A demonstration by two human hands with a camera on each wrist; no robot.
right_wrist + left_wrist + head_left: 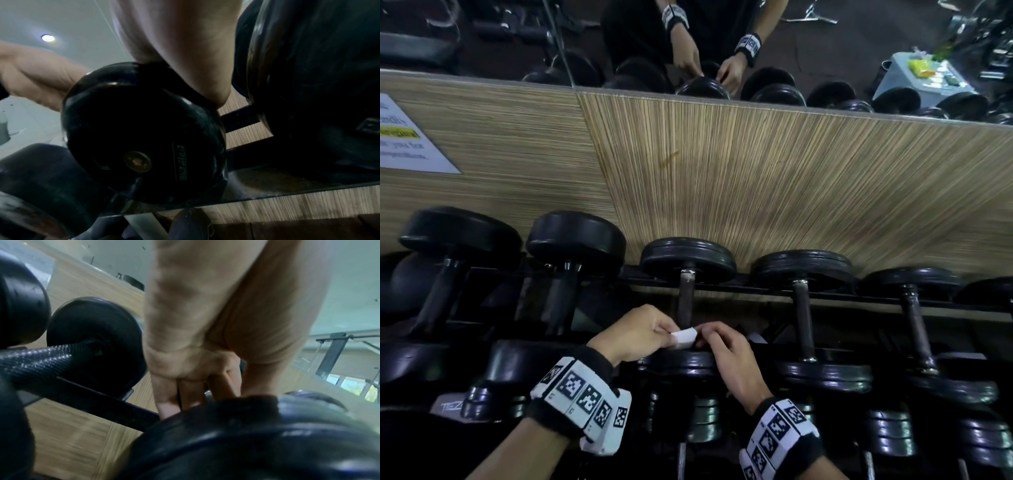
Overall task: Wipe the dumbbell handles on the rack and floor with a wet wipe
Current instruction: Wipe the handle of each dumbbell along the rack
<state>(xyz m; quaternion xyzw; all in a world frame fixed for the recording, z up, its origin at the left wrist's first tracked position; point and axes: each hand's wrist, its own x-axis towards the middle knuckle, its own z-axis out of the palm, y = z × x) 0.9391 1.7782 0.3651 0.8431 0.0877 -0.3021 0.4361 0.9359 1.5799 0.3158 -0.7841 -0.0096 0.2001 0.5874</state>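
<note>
Head cam: my left hand [635, 334] and right hand [726, 349] meet over the middle dumbbell [688, 260] on the rack [756, 289]. Both pinch a small folded white wet wipe [683, 337], fingers curled on it, held at the near end of the dumbbell handle [686, 301], just above the near weight plate [681, 365]. Can't tell if wipe actually touches the handle.

L wrist cam: no wipe visible. Shows my left hand [205, 337] w/ fingers [170, 395] pointing down behind the plate rim [236, 426], plus knurled handle of the next dumbbell left [37, 360]; blurry.

R wrist cam: no wipe either. Plate end face w/ brass bolt [137, 161]; my right hand [174, 40] goes behind its top edge, fingertips hidden.

Room: handle of the middle dumbbell bare toward the wood wall panel [722, 171]; neighbours on both sides set apart w/ gaps. Mirror [825, 51] above the panel reflects both hands.
</note>
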